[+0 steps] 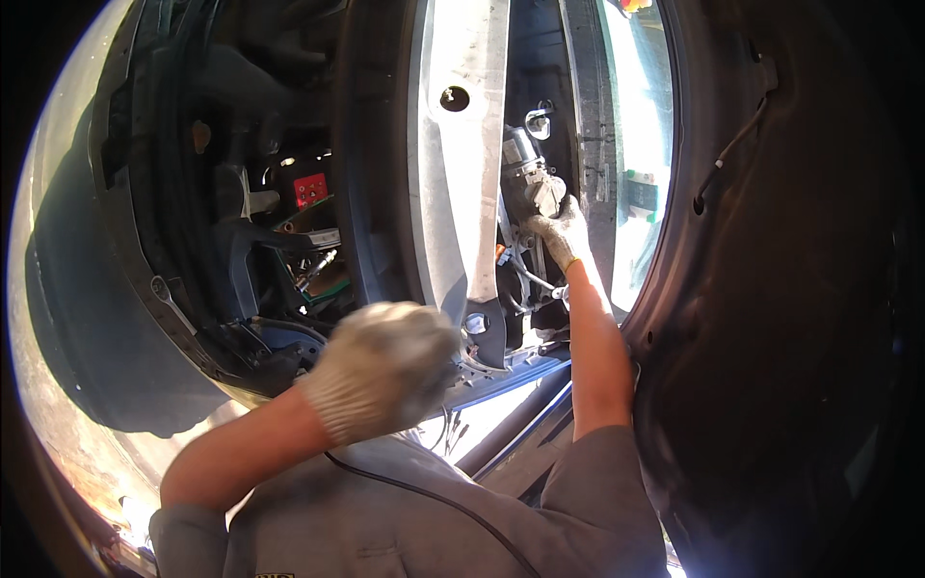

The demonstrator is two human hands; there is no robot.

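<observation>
My right hand (562,232), in a pale knitted glove, reaches into the narrow channel between a light metal panel (453,193) and the windshield. Its fingers are closed around the lower end of a wiper motor (545,193) with a silver cylinder and a dark grey housing. Part of the motor is hidden behind the panel edge. Below it lie metal linkage rods (528,275) and an orange connector (502,253). In a matching glove, my left hand (385,361) is raised in front of my chest, near the panel's lower end. Motion blurs it, so its fingers cannot be made out.
Left of the panel is a dark, deep engine bay with a red part (310,190) and a shiny metal tool-like piece (316,272). A wrench (171,302) lies on the car's edge. The bright windshield (644,154) and the dark hood underside (790,318) stand on the right.
</observation>
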